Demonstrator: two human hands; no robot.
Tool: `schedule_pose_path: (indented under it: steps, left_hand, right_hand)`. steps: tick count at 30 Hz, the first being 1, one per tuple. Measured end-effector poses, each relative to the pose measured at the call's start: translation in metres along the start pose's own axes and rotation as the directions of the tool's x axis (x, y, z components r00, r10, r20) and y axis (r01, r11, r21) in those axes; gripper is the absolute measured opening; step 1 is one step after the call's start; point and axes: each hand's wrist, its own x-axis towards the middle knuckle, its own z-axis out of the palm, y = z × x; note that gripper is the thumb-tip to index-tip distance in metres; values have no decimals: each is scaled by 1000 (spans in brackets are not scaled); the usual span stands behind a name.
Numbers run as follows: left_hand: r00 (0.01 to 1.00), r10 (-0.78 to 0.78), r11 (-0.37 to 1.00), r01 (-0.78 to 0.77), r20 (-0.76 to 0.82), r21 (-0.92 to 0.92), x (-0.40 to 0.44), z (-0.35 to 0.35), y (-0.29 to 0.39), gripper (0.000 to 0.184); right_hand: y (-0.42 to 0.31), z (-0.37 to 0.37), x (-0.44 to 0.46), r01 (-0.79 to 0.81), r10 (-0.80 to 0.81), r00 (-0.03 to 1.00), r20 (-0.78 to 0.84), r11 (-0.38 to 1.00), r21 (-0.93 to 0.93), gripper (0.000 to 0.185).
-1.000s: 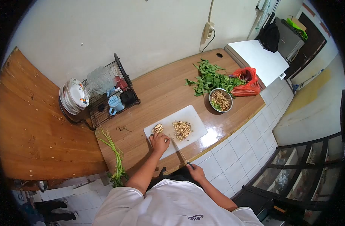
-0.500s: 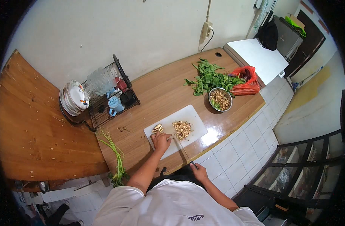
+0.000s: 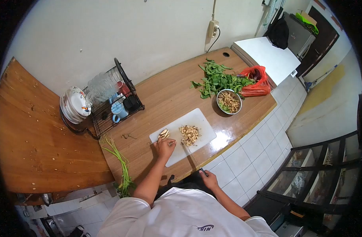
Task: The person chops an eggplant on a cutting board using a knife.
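A white cutting board (image 3: 202, 120) lies on the wooden table. In my right hand (image 3: 208, 179) is the black handle of a knife (image 3: 191, 155), its blade pointing across the board's near edge. My left hand (image 3: 165, 148) is over the board's left side, fingers bent together; whatever they pinch is too small to make out. Just beyond those fingers sit pale, brown-edged slices (image 3: 164, 133), perhaps mushroom. A heap of small chopped pieces (image 3: 189, 135) of similar colour is mid-board, past the knife's tip.
A metal bowl (image 3: 240, 109) of chopped pieces stands by leafy greens (image 3: 217, 77) and a red plastic bag (image 3: 256, 90). Left are a dish rack (image 3: 127, 79) with glasses and cups, stacked plates (image 3: 76, 103) and green stems (image 3: 123, 170). The table's front edge (image 3: 244, 136) runs close by.
My left hand has shifted slightly left, away from the knife blade and closer to the slices. The right hand and knife have hardly moved. The whole view has shifted a little.
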Motion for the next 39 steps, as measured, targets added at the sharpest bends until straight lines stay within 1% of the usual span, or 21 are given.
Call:
schedule_pose_path:
  steps: [1, 3, 4, 5, 6, 8, 10, 12, 15, 16, 17, 21, 22, 23, 26, 29, 31, 34, 36, 37, 39]
  left_hand:
    - [1000, -2, 1000, 2, 0, 2, -2, -7, -3, 17]
    - [994, 30, 993, -41, 105, 112, -7, -18, -9, 22]
    - [994, 27, 993, -39, 102, 115, -9, -20, -12, 22]
    - [989, 57, 991, -73, 139, 112, -12, -22, -14, 23]
    - [981, 86, 989, -106, 174, 108, -15, -24, -17, 25]
    - [982, 86, 983, -111, 168, 146, -19, -22, -18, 24]
    - [983, 86, 976, -116, 164, 182, -21, -19, -17, 24]
    - [991, 85, 971, -105, 100, 215, -20, -13, -17, 21]
    - [992, 86, 972, -104, 89, 212, -17, -7, -16, 18]
    - [992, 88, 972, -105, 89, 211, -16, -6, -14, 18]
    - [992, 99, 972, -113, 77, 207, -14, -5, -13, 16]
    - [992, 117, 978, -125, 53, 170, -7, 1, -9, 13]
    - [992, 117, 978, -125, 55, 170, -6, 0, -8, 13]
    - [993, 110, 976, -116, 42, 187, -6, -1, -7, 13]
    - [996, 92, 972, -91, 6, 217, -4, -6, -7, 13]
    - [998, 54, 973, -47, -25, 224, -2, -15, -7, 13]
    - [999, 27, 975, -19, -35, 220, -3, -15, -9, 13]
    - [998, 49, 982, -41, -40, 183, -6, -9, -7, 12]
    - [995, 91, 980, -97, 43, 172, -9, -2, -1, 12]
    - [995, 91, 980, -97, 41, 173, -12, 0, 1, 12]
    - [987, 159, 970, -163, 35, 178, -16, 5, 5, 14]
  right_hand:
    - [-4, -3, -2, 5, -5, 1000, -5, 1000, -16, 54]
    - [-4, -3, -1, 13, -13, 1000, -6, 999, -31, 53]
    - [-1, -2, 2, -37, 38, 999, 30, 999, -40, 56]
    - [2, 0, 5, -86, 89, 994, 65, 995, -50, 61]
    - [-5, -3, 3, -82, 85, 994, 68, 995, -51, 61]
    - [-26, -15, -2, -99, 102, 982, 158, 995, -30, 64]
    - [-16, -5, 6, -88, 93, 985, 147, 995, -39, 65]
    - [-10, 0, 12, -79, 85, 988, 132, 996, -48, 67]
    - [-3, 6, 15, -61, 64, 992, 110, 998, -34, 68]
    - [2, 10, 15, 12, -11, 999, 37, 999, -43, 57]
    - [8, 14, 16, 84, -87, 996, -36, 995, -57, 52]
    - [2, 5, 11, 51, -51, 999, -12, 998, -41, 52]
    - [-1, 1, 11, -8, 10, 999, 45, 999, -47, 57]
    - [-4, -4, 10, -66, 71, 992, 101, 996, -57, 68]
    - [-21, -16, 3, -95, 103, 985, 141, 993, -65, 66]
    - [0, -3, 11, -72, 76, 992, 96, 996, -44, 64]
    - [-5, -5, 8, -81, 84, 991, 102, 996, -32, 63]
    - [-14, -7, 5, -79, 80, 989, 124, 997, -19, 62]
    - [-18, -7, 5, -66, 68, 988, 138, 998, -19, 62]
    - [-19, -6, 6, -60, 64, 988, 143, 998, -35, 62]
    - [-17, -2, 7, -55, 61, 988, 143, 997, -51, 63]
